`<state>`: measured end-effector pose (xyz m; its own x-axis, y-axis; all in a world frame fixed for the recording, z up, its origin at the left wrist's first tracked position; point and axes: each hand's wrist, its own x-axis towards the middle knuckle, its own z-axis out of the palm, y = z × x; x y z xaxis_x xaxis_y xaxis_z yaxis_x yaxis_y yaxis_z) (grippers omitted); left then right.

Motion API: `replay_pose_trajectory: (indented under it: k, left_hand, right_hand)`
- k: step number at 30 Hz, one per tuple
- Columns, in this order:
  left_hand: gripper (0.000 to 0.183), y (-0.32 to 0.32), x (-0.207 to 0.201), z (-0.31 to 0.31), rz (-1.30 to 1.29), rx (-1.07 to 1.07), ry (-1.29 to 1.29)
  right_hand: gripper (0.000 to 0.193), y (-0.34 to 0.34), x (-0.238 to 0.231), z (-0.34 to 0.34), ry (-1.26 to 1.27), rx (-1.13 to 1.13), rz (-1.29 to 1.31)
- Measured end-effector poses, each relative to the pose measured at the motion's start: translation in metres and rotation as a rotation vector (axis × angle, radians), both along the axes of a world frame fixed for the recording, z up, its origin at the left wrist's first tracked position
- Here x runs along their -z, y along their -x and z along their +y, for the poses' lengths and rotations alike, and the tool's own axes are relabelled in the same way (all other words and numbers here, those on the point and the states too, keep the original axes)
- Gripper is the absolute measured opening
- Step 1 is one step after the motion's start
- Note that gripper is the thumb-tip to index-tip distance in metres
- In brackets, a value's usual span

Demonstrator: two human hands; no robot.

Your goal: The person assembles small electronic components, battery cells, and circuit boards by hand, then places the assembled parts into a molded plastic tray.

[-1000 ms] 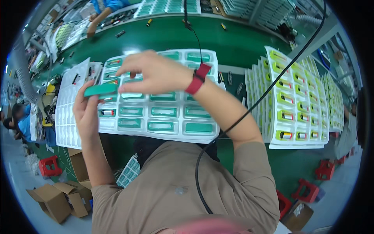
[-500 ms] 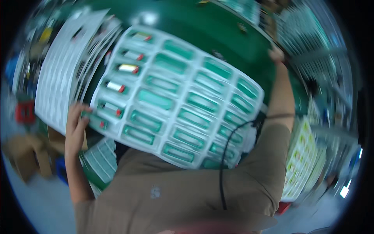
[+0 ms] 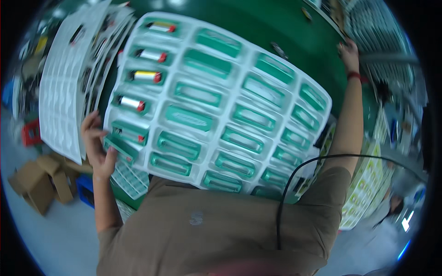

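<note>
A large white moulded tray (image 3: 184, 142) lies in front of me, its pockets holding green window boxes (image 3: 189, 94). Along its left column, small white pieces with red ends (image 3: 131, 102) show; one has a yellow band. At the tray's lower left corner my left hand (image 3: 99, 147) grips a tilted green box (image 3: 120, 149) between thumb and fingers, a bit of red inside it. My right hand (image 3: 350, 54) is stretched out to the far right edge of the green table, fingers curled; whatever they hold is too small to make out.
Two small loose pieces (image 3: 279, 50) lie on the green table (image 3: 258, 23) beyond the tray. White trays (image 3: 64, 87) stack up at the left. At the right are more stacked trays (image 3: 382, 41) and a metal bar (image 3: 389, 58). Cardboard boxes (image 3: 43, 181) stand on the floor. A black cable (image 3: 282, 202) hangs across my front.
My right hand has moved a little outward and its fingers are now curled. My left hand still has the green box at the tray corner, now tilted more plainly. The whole view has shifted slightly.
</note>
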<state>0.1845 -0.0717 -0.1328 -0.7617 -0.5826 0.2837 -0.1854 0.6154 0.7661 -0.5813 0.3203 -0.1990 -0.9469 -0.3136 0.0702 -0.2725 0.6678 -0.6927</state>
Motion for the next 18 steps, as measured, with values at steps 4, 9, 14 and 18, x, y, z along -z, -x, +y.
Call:
replay_pose_trajectory:
  k: [4, 9, 14, 18]
  left_hand:
    - [0.041, 0.026, -0.023, -0.023, 0.146, 0.104, 0.040]
    - [0.024, 0.140, -0.116, 0.006, -0.147, 0.548, 0.380]
    - [0.025, 0.247, -0.091, 0.009, -0.139, 0.714, 0.607]
    - [0.026, 0.287, -0.065, 0.007, -0.028, 0.716, 0.555]
  right_hand:
    - [0.044, -0.085, -0.100, -0.032, 0.223, -0.282, -0.110]
    - [0.034, -0.225, -0.190, -0.053, 0.221, -0.413, -0.036]
    - [0.040, -0.319, -0.209, -0.088, 0.559, -0.618, -0.192]
    - [0.032, -0.351, -0.202, -0.101, 0.777, -0.646, -0.354]
